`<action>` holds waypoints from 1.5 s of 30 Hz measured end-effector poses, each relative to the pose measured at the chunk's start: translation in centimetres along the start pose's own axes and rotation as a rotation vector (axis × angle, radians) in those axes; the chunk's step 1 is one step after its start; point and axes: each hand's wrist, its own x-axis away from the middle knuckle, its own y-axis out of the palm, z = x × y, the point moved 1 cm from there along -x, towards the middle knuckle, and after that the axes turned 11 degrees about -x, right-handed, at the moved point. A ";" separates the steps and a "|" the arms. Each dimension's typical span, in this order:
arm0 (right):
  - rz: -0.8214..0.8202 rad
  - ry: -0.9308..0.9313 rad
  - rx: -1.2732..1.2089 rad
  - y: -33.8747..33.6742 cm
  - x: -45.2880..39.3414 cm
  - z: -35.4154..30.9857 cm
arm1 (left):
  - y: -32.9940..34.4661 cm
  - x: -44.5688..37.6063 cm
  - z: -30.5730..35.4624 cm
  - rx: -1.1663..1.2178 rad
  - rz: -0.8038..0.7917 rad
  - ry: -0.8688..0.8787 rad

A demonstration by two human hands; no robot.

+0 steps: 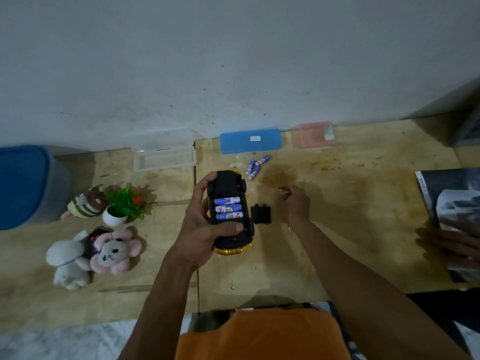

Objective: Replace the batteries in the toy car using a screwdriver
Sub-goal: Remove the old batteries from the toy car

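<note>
Home: plush toys (93, 252) on wood table (337, 229)

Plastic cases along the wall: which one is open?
The clear plastic case, leftmost, lies with its lid flipped back; the blue case and pink case are closed.

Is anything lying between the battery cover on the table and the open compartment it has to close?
Nothing visible. The black cover lies on the table just right of the upturned toy car, which the left hand grips; three batteries fill the compartment.

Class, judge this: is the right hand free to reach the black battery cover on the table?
Probably yes: the cover lies bare beside the right hand, nothing between, though that hand seems to pinch something small.
</note>
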 end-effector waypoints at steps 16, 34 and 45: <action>-0.049 -0.192 -0.197 -4.3 6.7 -8.6 | 1.8 1.5 1.9 -0.008 0.009 0.071; -0.161 -0.383 -0.347 -4.1 21.3 -14.6 | 1.5 6.3 5.1 -0.121 0.038 0.348; -0.082 -0.160 -0.696 -0.8 25.9 -14.0 | -0.8 9.1 3.9 -0.138 0.038 0.364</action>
